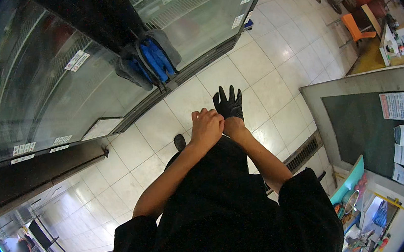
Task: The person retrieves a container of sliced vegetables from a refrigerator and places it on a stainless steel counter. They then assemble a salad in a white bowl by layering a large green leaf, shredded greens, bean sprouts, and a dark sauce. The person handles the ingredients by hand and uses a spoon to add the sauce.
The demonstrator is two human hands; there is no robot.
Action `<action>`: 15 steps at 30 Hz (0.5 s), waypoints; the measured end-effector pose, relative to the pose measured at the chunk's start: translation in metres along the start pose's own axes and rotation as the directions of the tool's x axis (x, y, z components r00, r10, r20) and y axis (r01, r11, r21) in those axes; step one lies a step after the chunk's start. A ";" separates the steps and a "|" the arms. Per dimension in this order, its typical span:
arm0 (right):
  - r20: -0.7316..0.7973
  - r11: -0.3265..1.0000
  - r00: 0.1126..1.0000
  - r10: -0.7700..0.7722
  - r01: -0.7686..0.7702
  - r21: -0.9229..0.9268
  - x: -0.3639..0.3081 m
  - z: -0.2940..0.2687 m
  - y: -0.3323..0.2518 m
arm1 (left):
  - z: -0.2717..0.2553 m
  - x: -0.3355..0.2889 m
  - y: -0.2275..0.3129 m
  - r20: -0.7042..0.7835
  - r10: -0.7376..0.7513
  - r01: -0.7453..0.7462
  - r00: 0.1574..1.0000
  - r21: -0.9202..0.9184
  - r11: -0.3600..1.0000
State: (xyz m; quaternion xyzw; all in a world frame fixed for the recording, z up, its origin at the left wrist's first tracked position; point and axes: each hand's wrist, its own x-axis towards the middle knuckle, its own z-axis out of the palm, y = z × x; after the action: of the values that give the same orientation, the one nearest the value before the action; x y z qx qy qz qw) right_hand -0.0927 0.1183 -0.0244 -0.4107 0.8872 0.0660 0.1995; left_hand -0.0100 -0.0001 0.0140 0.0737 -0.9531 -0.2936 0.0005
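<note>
Plainly, the biggest thing near me is one glass-fronted cooler [210, 23], two broad panes of it showing, ahead and to the left of the black glove [230, 108] I wear. One dark panel [357, 128] in a pale frame stands well off to the glove's right, with at least four papers [400, 107] on it. One orange chair [356, 29] is far beyond the glove, ahead and right. A single blue-and-grey bundle [154, 59] hangs ahead and left of the glove. Of my two hands, the left hand [208, 129] is bare and the nearer to the glove's cuff, right beside it; its fingers are curled in there, but I cannot tell whether they pinch the cuff or only press against it. My right hand [229, 105] is inside the glove, its fingers spread, at least four dark tips showing. I count one glove, its long axis running away from my body, fingertips foremost, so from my left fingers it lies just to the right and slightly ahead. One dark shoe [180, 142] shows behind and left of the glove.
</note>
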 end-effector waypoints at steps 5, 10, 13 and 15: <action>-0.037 0.962 0.998 0.046 -0.054 -0.269 0.006 0.031 -0.011 | 0.020 -0.003 -0.006 0.065 0.022 -0.024 0.998 0.028 0.999; 0.104 0.994 0.994 0.029 -0.018 -0.105 0.008 0.046 -0.023 | 0.028 -0.003 -0.038 0.366 -0.116 0.219 0.923 -0.253 0.942; 0.170 0.995 0.985 -0.008 0.025 -0.096 -0.004 0.042 -0.031 | 0.035 -0.004 -0.057 0.439 -0.103 0.276 0.892 -0.351 0.895; 0.260 0.990 0.965 0.036 0.002 -0.143 -0.004 0.044 -0.038 | 0.037 -0.005 -0.059 0.446 -0.102 0.276 0.889 -0.344 0.897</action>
State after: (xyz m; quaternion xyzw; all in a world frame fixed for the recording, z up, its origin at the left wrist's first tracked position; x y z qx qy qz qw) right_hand -0.0481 0.1085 -0.0604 -0.4038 0.8496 0.1844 0.2848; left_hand 0.0016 -0.0270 -0.0494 0.1018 -0.8388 -0.4888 -0.2173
